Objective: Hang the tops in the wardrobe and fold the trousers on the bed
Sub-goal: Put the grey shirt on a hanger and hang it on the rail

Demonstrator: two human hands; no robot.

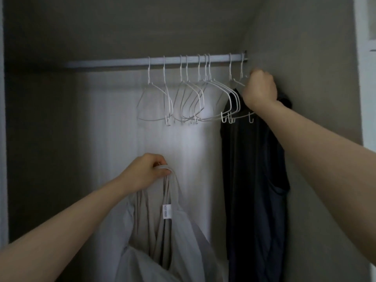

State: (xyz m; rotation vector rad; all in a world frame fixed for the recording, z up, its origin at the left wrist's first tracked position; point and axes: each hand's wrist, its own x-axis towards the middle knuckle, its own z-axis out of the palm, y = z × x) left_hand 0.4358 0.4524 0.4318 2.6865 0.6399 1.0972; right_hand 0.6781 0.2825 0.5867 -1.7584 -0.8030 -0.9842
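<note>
1. Hanger-grabbing time: right hand [260,88], upper right of frame, is curling its fingers round a white hanger [240,82] on the rail [122,62], beside the hung dark top [254,169].
2. Left hand [146,171], lower centre, is pinching the beige top [162,231] by its straps, the rest hanging below.
3. I'd be lifting the hook straight up so neighbouring hangers aren't tangling.

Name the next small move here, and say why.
Probably lift the hanger in the right hand off the rail. That hand grips a white hanger beside the dark top already hanging, while the left hand holds the pale top by its straps, not yet on any hanger.
</note>
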